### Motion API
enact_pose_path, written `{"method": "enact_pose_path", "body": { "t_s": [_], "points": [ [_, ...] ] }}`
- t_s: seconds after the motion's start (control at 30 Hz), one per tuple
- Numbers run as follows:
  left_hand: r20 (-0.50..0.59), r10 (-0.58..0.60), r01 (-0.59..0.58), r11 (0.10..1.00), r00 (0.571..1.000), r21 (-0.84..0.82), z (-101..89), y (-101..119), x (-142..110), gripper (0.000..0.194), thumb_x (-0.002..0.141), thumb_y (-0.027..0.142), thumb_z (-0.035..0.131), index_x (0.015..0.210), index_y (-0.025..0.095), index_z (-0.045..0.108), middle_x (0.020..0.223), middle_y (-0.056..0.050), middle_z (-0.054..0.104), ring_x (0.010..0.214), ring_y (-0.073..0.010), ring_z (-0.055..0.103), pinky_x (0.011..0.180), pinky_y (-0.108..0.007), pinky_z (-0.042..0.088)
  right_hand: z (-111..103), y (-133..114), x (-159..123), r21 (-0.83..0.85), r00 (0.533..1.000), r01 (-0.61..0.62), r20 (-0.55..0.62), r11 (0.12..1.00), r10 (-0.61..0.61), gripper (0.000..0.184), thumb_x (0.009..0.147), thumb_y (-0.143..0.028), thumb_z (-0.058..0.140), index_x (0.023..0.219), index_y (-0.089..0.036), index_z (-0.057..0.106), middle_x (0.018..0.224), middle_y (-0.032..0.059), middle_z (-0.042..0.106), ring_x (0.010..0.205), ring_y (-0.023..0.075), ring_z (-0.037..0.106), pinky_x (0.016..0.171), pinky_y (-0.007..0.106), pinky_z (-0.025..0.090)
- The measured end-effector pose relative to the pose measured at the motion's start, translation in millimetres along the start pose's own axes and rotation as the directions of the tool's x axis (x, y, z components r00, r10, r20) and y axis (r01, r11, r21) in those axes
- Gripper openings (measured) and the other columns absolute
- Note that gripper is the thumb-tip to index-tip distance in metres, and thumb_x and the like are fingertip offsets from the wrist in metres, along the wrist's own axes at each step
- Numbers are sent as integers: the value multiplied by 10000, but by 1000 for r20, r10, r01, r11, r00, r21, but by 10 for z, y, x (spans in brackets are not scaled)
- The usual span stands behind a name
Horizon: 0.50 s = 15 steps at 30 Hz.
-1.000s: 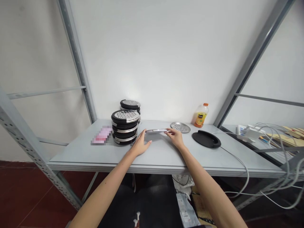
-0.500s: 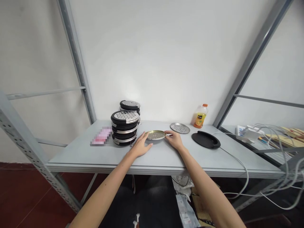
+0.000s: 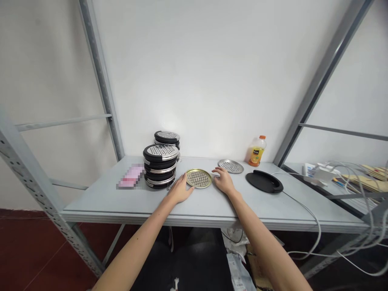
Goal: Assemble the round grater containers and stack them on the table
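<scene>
A round grater plate [image 3: 199, 178] with a gold-coloured rim lies flat on the grey table in the head view. At its left edge rests my left hand [image 3: 181, 190], fingers stretched out and thumb apart, touching or very near the rim. My right hand [image 3: 224, 180] is just right of the plate, a small gap from its rim, with loosely bent fingers and nothing in them. Behind my right hand lies a silver grater plate [image 3: 230, 166]. To the right sits a black oval holder [image 3: 263, 181] with a raised lip.
Left of my left hand stands a stack of black-and-silver round graters [image 3: 160, 165], with another stack [image 3: 167, 136] behind it. A blurred pink item [image 3: 131, 177] lies at far left. An orange drink bottle [image 3: 257, 151] stands at the wall. White cables [image 3: 315, 218] hang at right.
The gold-rimmed plate was tilted between both hands and now lies flat. My right hand has let go of its edge and opened slightly; my left hand stays beside it.
</scene>
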<state>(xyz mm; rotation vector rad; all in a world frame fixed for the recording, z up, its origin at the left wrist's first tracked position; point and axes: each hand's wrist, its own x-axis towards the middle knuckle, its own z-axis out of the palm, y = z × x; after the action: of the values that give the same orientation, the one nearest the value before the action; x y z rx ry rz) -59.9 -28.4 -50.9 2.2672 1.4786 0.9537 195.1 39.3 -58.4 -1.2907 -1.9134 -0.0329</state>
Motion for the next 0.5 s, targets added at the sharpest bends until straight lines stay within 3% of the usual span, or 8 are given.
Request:
{"method": "enact_pose_path", "body": {
  "t_s": [0.17, 0.23, 0.3, 0.4, 0.5],
  "points": [
    [-25, 22, -22, 1000, 999, -13, 5, -11, -5, 646, 820, 351, 575, 1398, 161, 357, 1454, -132, 412, 1347, -274, 386, 1135, -420, 297, -164, 253, 26, -170, 972, -184, -181, 968, 152, 379, 768, -190, 457, 1086, -138, 657, 1161, 148, 615, 1119, 287, 529, 990, 436, 402],
    [-28, 31, -32, 999, 999, -26, 7, -15, -4, 621, 818, 336, 581, 1383, 172, 381, 1436, -121, 439, 1337, -270, 400, 1139, -424, 294, -252, 416, -10, -304, 972, -226, -133, 926, 193, 450, 758, -166, 457, 1178, -118, 612, 1252, 172, 575, 1184, 315, 487, 1002, 457, 377],
    [-31, 29, -31, 998, 999, -46, 10, -22, -1, 602, 815, 331, 587, 1368, 179, 406, 1428, -116, 451, 1336, -275, 401, 1138, -435, 295, -311, 549, -62, -401, 973, -215, -13, 891, 229, 526, 755, -157, 460, 1272, -107, 546, 1358, 184, 505, 1265, 332, 423, 1020, 471, 355],
    [-28, 24, -26, 998, 999, -62, 19, -34, 1, 591, 810, 333, 595, 1357, 184, 427, 1434, -110, 445, 1345, -275, 387, 1133, -439, 299, -328, 631, -114, -442, 945, -228, 113, 868, 306, 555, 796, -172, 423, 1342, -86, 477, 1409, 185, 462, 1310, 338, 392, 1026, 488, 352],
    [-27, 35, -37, 998, 999, -50, 29, -46, 0, 562, 818, 340, 584, 1336, 169, 453, 1421, -118, 461, 1342, -263, 394, 1132, -421, 297, -313, 612, -118, -435, 940, -197, 171, 879, 295, 529, 824, -172, 398, 1337, -73, 485, 1351, 188, 524, 1278, 327, 445, 1015, 467, 372]
  ]
}}
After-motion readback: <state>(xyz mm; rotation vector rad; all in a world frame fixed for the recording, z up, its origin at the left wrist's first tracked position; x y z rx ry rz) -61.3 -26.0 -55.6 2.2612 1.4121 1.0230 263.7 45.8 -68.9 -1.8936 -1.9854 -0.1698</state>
